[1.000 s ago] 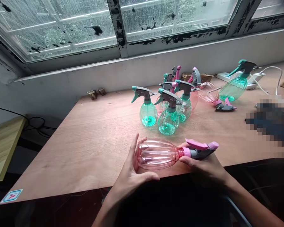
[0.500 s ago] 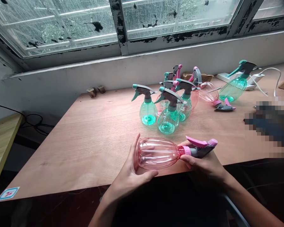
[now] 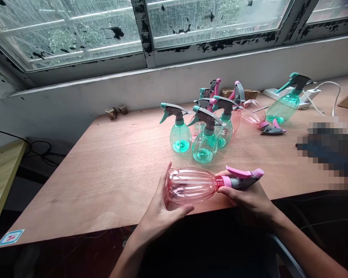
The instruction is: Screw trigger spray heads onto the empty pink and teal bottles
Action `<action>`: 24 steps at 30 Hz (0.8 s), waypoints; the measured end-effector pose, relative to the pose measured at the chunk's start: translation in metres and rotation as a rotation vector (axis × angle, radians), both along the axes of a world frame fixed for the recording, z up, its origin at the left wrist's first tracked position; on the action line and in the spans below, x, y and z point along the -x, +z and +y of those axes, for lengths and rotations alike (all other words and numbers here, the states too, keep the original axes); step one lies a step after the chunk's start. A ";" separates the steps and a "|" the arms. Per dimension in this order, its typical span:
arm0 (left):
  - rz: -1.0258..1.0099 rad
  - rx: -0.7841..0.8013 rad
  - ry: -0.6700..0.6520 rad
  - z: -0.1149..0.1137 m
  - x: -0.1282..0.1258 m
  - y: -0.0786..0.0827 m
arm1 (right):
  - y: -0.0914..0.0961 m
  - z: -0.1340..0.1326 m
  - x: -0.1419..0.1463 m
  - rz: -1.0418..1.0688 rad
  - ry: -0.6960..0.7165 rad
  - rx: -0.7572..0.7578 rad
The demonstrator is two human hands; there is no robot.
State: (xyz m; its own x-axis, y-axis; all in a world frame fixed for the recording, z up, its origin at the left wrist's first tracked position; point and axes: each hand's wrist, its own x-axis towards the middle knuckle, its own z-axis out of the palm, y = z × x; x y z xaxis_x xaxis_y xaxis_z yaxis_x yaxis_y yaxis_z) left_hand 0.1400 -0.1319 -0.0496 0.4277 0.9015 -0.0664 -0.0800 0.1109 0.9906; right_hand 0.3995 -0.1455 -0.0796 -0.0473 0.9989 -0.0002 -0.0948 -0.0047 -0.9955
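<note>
A clear pink spray bottle (image 3: pixel 191 186) lies sideways between my hands, above the table's front edge, its base to the left and its pink-and-grey trigger head to the right. My right hand (image 3: pixel 251 199) is closed round the neck, just below the pink collar. Cupped at the base is my left hand (image 3: pixel 161 210), its fingers against the bottom and its thumb stretched along the near side. Behind the bottle stand a green spray bottle (image 3: pixel 204 148) and another green spray bottle (image 3: pixel 180 135), both upright.
More green and pink spray bottles cluster behind these. One pink spray bottle (image 3: pixel 253 112) lies tipped over. A green spray bottle (image 3: pixel 285 106) leans near a white power strip (image 3: pixel 307 98). Two small brown blocks (image 3: pixel 111 113) sit at the table's back edge. A blurred dark object (image 3: pixel 330 150) lies right.
The view has shifted slightly. The pink spray bottle stays in both hands, with its base tilted up very slightly; my grip looks the same.
</note>
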 end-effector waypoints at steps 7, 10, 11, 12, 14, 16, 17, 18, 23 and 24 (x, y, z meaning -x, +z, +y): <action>-0.017 0.037 0.053 0.000 0.001 0.000 | 0.004 -0.001 0.000 -0.077 0.075 -0.022; -0.011 0.010 0.033 0.000 0.000 0.000 | 0.002 -0.002 0.001 -0.030 0.019 -0.018; -0.008 -0.012 0.031 0.000 0.000 0.000 | 0.001 -0.002 0.001 -0.014 -0.004 -0.015; -0.003 -0.035 0.031 0.000 0.001 -0.001 | 0.001 -0.002 0.001 -0.002 -0.023 -0.013; 0.012 -0.058 0.030 0.000 0.001 -0.002 | 0.000 -0.002 0.001 0.003 -0.036 -0.012; 0.021 -0.051 0.029 0.000 0.002 -0.002 | -0.001 -0.001 0.001 -0.011 -0.029 -0.022; 0.015 -0.044 0.034 0.000 0.002 -0.002 | 0.000 -0.001 0.001 -0.019 -0.024 -0.030; 0.006 -0.039 0.046 0.000 0.002 -0.002 | 0.000 -0.001 0.001 -0.028 -0.018 -0.036; 0.037 -0.009 0.105 0.000 -0.002 0.004 | 0.003 -0.001 0.000 -0.044 -0.001 -0.038; 0.040 0.001 0.083 0.000 -0.002 0.004 | 0.003 0.000 0.000 -0.036 -0.007 -0.033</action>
State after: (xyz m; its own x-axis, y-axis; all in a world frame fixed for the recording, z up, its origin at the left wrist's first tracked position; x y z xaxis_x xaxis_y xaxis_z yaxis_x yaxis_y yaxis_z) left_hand 0.1421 -0.1322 -0.0453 0.3489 0.9335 -0.0830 -0.0493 0.1067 0.9931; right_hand 0.3993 -0.1460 -0.0763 -0.0411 0.9987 0.0311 -0.0584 0.0287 -0.9979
